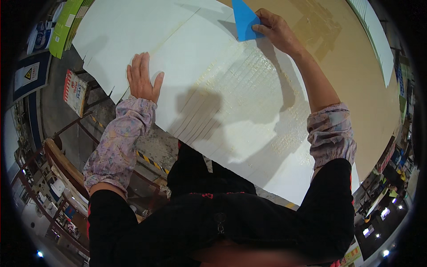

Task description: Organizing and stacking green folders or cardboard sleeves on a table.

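A large white sheet (178, 66) lies in front of me, with a wet, glossy patch (249, 71) of yellowish glue-like smears and streaks across its middle. My left hand (143, 79) rests flat on the left part of the sheet, fingers stretched out and holding nothing. At the far side, my right hand (276, 30) grips a flat blue scraper (245, 22) between thumb and fingers. The scraper's corner is at the sheet near the far end of the glossy patch; whether it touches cannot be made out. Shadows of my head and arm fall across the sheet.
Brown cardboard (356, 89) extends on the right, with more pale sheets (371, 31) at its far right edge. Green folded boards (66, 29) stand at the far left. A printed carton piece (75, 92) and a metal frame (84, 127) are left of the table, above the floor.
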`<state>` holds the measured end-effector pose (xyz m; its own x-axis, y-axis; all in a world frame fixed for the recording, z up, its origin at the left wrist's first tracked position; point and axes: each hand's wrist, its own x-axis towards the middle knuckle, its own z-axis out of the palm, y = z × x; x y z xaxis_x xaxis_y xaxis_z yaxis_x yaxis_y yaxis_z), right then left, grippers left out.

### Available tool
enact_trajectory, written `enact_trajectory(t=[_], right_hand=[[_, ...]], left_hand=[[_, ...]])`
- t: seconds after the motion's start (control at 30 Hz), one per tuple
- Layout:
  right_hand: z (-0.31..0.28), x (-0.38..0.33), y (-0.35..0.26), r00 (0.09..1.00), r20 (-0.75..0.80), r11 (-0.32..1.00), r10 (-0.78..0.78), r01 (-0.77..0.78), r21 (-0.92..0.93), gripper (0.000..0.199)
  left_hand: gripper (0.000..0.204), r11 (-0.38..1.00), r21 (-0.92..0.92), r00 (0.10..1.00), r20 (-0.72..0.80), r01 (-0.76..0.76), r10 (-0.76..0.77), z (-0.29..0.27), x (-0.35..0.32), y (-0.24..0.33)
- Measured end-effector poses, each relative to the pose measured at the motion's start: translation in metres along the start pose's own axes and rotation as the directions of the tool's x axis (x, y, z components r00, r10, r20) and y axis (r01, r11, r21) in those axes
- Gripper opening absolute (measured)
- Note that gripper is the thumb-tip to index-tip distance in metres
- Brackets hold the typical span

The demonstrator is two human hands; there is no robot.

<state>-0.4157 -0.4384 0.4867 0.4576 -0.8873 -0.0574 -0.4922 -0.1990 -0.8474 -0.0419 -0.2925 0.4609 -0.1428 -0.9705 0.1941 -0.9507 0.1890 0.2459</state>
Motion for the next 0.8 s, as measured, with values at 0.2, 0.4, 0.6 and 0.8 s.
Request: enact_trajectory(t=[0.2,0.4,0.6,0.8], right_hand=[[-0.012,-0.013,0.004,0.999,-0.034,0.969,-0.038,0.045,0.242,0.013],[-0.04,-0.043,0.015,0.995,-0.038,0.949,0.088,-0.072,0.308,0.012],[-0.032,-0.06,0.027,0.997,-0.033,0.962,0.07,-0.059,0.266,0.011],[-0.026,-0.062,0.019,0.997,0.0,0.968,0.081,-0.078,0.239,0.017]], left_hand=[[0.073,0.999,-0.035,1.0,-0.011,-0.003,0.003,0.005,0.002,-0.002],[0.074,0.999,-0.01,1.0,0.0,-0.03,0.03,0.004,0.001,-0.005],[0.074,1.0,-0.007,1.0,0.007,-0.029,0.029,0.004,0.002,-0.001],[0.074,1.0,0.004,1.0,0.009,-0.023,0.023,0.004,0.0,0.0]])
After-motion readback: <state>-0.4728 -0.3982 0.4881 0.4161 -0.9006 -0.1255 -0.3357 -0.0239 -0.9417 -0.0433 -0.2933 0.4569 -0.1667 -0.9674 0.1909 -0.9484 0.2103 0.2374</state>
